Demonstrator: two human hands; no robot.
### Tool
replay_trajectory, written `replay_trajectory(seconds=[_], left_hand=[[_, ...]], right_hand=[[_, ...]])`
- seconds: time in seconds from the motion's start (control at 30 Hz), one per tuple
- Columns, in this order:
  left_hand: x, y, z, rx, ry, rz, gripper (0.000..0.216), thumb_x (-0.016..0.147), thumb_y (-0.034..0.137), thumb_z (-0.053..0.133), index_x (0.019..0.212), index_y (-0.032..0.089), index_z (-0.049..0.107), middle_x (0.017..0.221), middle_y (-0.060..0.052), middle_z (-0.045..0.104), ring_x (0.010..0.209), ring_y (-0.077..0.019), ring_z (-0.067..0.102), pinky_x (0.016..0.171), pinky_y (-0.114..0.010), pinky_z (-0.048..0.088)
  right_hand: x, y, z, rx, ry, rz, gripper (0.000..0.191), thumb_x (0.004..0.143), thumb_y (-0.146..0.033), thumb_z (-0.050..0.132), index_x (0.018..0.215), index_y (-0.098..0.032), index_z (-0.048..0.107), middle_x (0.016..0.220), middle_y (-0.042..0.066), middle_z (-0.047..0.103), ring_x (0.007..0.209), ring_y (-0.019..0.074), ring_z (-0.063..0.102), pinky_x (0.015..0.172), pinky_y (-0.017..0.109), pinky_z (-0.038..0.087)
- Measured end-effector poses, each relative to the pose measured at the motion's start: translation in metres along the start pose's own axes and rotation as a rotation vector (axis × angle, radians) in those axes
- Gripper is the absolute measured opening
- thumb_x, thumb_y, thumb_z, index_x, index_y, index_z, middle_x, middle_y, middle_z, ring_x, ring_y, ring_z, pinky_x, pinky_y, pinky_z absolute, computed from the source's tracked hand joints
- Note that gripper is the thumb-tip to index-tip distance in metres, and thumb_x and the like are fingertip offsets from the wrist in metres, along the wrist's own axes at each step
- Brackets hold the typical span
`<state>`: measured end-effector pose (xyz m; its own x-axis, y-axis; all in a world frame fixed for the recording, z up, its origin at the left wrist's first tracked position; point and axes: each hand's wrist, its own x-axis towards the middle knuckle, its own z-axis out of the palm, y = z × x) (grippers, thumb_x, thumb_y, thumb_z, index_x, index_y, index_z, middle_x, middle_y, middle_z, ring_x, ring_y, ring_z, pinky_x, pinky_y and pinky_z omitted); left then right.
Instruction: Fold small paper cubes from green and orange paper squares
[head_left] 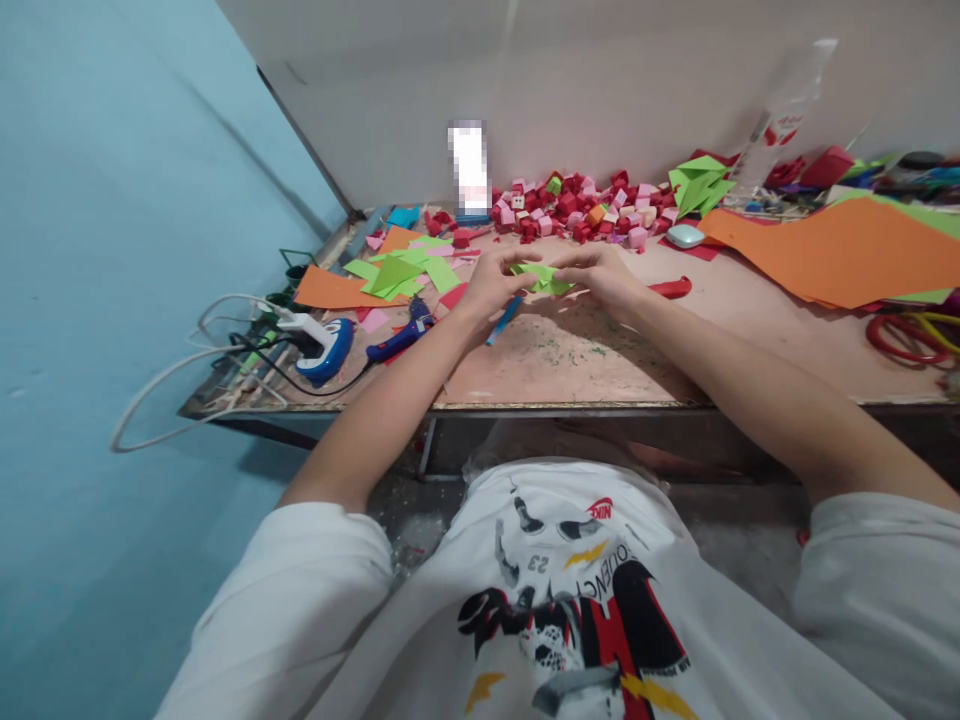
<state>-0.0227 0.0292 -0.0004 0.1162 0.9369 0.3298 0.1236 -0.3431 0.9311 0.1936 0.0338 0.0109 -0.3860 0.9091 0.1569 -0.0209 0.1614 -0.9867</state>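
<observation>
A small folded green paper piece (541,278) is held between both my hands just above the worn pink tabletop (600,350). My left hand (491,283) pinches its left end with curled fingers. My right hand (600,275) grips its right end, fingers closed over it. A blue pen (504,321) lies on the table just under my left hand. The lower part of the paper is partly hidden by my fingers.
Green paper sheets (397,272) and an orange sheet (334,290) lie left. A blue glue gun (401,337) and a power strip (322,345) with cables sit near the left edge. Small red and pink folded cubes (577,205) pile at the back. Large orange paper (847,250) and scissors (911,335) lie right.
</observation>
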Motion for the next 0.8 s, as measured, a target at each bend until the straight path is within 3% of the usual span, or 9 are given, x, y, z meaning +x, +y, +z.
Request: replay_trajectory(seconds=[0.2,0.5,0.63,0.8], left_hand=[[0.0,-0.001,0.002,-0.089,0.062,-0.098,0.006,0.082,0.019,0.082,0.086,0.016,0.078,0.077,-0.005,0.075,0.066,-0.0146,0.069,0.058,-0.024,0.056],[0.002,0.002,0.001,-0.022,0.12,-0.097,0.008,0.08,0.02,0.086,0.081,0.016,0.079,0.072,-0.004,0.075,0.063,-0.0138,0.067,0.059,-0.024,0.057],[0.002,0.001,0.005,-0.046,0.14,-0.082,0.008,0.077,0.018,0.085,0.077,0.014,0.078,0.069,-0.004,0.074,0.065,-0.0143,0.069,0.06,-0.024,0.057],[0.005,0.001,0.002,0.009,0.079,-0.034,0.009,0.075,0.018,0.087,0.074,0.015,0.079,0.071,-0.003,0.075,0.064,-0.013,0.067,0.059,-0.023,0.054]], right_hand=[[0.001,-0.001,-0.004,-0.026,0.02,0.043,0.024,0.078,-0.03,0.095,0.095,-0.017,0.084,0.098,0.013,0.083,0.083,0.0261,0.079,0.065,0.033,0.069],[0.007,0.0,-0.01,-0.027,0.045,0.077,0.007,0.082,-0.017,0.089,0.086,-0.017,0.084,0.089,0.011,0.082,0.077,0.0239,0.077,0.07,0.037,0.069],[0.008,0.006,-0.011,-0.046,0.02,0.042,0.013,0.08,-0.026,0.093,0.083,-0.017,0.084,0.086,0.011,0.081,0.076,0.024,0.077,0.065,0.035,0.068],[0.009,0.011,-0.01,-0.116,0.011,-0.039,0.025,0.076,-0.039,0.097,0.078,-0.018,0.083,0.081,0.008,0.079,0.072,0.0221,0.074,0.061,0.034,0.068]])
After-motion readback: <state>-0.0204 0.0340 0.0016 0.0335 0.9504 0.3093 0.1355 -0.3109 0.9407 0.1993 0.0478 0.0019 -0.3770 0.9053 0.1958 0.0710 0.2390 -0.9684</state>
